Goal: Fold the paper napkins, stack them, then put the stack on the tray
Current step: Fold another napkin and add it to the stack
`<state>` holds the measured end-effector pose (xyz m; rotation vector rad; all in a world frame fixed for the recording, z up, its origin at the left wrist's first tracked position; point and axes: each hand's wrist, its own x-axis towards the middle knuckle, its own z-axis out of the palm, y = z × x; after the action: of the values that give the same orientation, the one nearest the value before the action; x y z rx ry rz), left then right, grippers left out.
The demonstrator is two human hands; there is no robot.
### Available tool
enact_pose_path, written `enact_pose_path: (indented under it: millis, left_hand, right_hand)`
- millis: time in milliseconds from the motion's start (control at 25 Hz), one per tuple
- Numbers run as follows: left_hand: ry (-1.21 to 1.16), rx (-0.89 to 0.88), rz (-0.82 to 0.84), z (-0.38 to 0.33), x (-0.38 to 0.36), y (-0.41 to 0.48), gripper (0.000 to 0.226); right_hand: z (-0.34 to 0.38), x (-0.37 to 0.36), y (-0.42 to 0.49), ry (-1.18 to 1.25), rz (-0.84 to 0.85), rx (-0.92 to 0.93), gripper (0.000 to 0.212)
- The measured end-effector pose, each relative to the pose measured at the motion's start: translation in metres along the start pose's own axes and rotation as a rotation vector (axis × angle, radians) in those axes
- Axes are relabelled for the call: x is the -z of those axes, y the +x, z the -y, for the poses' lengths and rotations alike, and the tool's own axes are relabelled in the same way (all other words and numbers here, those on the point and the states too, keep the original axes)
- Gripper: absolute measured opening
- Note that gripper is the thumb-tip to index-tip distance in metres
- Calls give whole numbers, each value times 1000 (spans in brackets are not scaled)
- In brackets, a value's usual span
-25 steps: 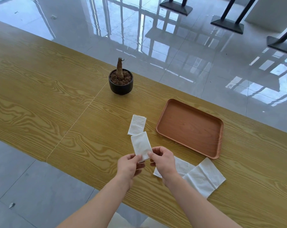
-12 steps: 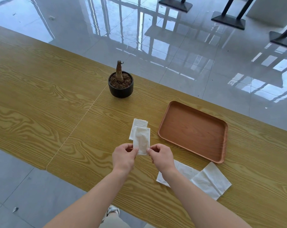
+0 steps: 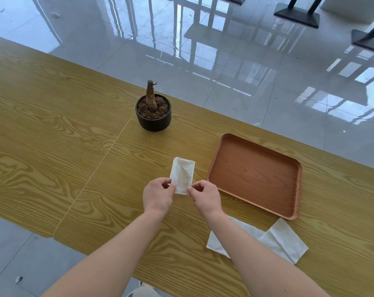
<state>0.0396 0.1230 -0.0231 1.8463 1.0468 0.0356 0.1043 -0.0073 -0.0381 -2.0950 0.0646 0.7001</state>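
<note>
Step in hand: stacking. The folded napkin (image 3: 183,175) was being set on the lower napkin (image 3: 175,159), of which only a thin strip showed past its far left edge.
Left hand: the left hand (image 3: 158,195) pinched the near left corner of the folded napkin between thumb and curled fingers (image 3: 168,183).
Right hand: the right hand (image 3: 205,197) pinched the near right corner the same way, so both grips sat at the near edge only.
Where the napkins were: the pair lay on the desk (image 3: 53,136) just left of the tray (image 3: 254,174), apart from it. Whether the top sheet rested fully flat could not be told.
Left to fold: two unfolded napkins (image 3: 284,241) lay overlapping by the desk's near edge, close to the tray's near corner and partly hidden by the right forearm.
Tray: it held nothing, so the task looked less than half done.
Doing it well: it was probably best to line up the far edge first, since the lower napkin peeked out there, then lower the near edge and let go with both hands together.
Handling: the paper looked thin and limp, so a light pinch and a flat press afterwards would likely keep the fold closed.
Risk: a one-sided release could skew the top sheet, and dragging it could shift the lower one.
Bystander: a plant pot (image 3: 153,118) stood well apart, farther back on the desk.
</note>
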Motion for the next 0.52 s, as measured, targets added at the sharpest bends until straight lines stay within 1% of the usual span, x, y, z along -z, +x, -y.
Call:
enact_pose_path:
  millis: [200, 520]
  left_hand:
    - [78, -24, -7, -3, -3, 16, 7]
    - [196, -74, 13, 5, -9, 28, 15]
  right_hand:
    - [4, -8, 15, -46, -32, -23, 10]
    - [1, -13, 20, -123, -47, -42, 9]
